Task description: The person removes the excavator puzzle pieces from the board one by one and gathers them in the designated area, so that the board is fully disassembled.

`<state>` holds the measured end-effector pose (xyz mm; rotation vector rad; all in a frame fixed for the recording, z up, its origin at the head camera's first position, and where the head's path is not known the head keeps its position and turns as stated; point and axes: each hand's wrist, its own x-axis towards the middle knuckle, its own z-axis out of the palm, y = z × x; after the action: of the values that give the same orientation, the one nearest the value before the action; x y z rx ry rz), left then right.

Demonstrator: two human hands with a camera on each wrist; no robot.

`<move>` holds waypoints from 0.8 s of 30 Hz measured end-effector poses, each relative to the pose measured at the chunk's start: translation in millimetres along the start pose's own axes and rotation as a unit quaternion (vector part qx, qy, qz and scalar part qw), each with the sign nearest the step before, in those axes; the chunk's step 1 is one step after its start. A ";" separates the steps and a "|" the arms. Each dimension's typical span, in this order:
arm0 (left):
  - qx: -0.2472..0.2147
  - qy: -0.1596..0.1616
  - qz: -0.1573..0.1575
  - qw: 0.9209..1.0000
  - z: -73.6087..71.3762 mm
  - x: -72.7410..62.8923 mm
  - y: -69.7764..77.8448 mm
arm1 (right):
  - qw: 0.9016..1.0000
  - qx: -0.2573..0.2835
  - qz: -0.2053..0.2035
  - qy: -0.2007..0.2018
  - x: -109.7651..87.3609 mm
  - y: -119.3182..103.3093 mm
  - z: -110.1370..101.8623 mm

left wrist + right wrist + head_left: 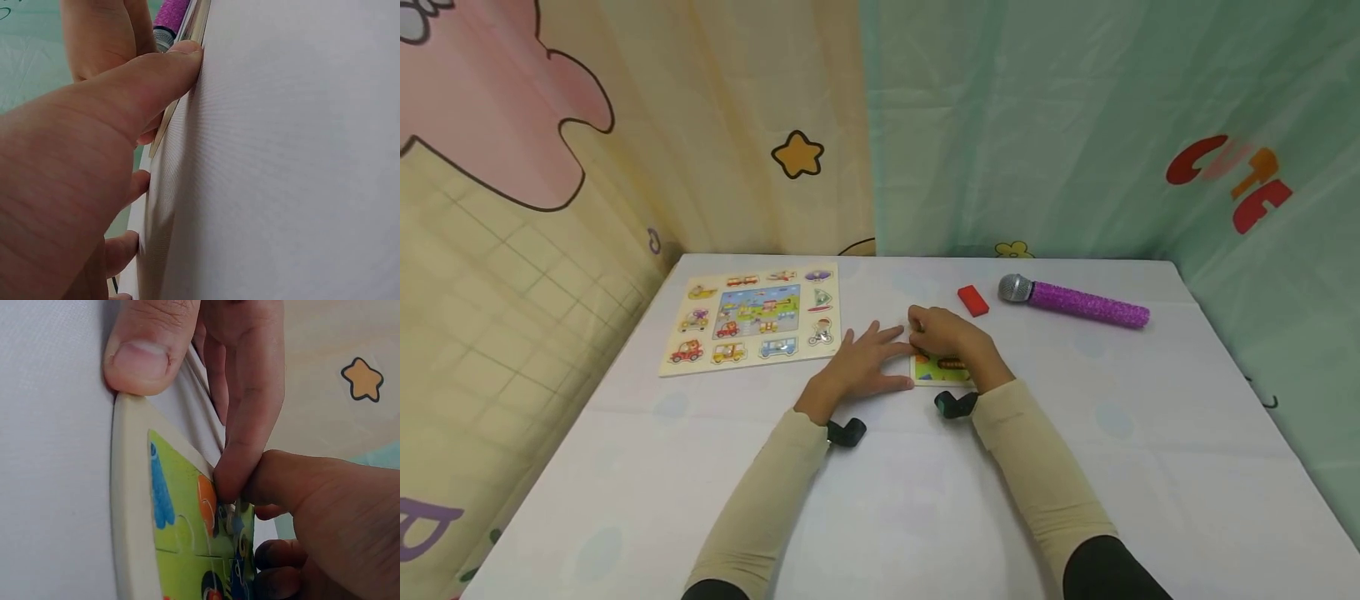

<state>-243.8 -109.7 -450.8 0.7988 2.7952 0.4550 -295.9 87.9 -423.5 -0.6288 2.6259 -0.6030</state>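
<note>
A small jigsaw puzzle with a pale wooden frame (942, 383) and a bright green picture lies on the table, partly covered by my hands. My left hand (863, 367) has its fingers spread. Its thumb (140, 359) and index finger touch the frame's left side in the right wrist view. Over the far part of the puzzle, my right hand (951, 333) has its fingers curled. They seem to pinch a puzzle piece (245, 550) tilted up at the board; the grip is partly hidden. In the left wrist view, the left thumb (181, 59) presses the frame's edge.
A larger vehicle puzzle board (748, 358) lies at the back left. Beyond the right hand are a red block (973, 301) and a purple glittery microphone (1086, 304). The white-covered table (895, 508) meets printed curtains (1015, 125) behind.
</note>
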 end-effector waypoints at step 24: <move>0.003 0.007 0.003 1.000 2.4 0.3 -0.7 | 0.979 0.155 -0.022 0.128 -12.9 27.8 7.7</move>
<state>-243.7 -109.6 -453.3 0.8077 2.8093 0.4563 -291.2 114.3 -440.1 -0.5417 2.6694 -1.1479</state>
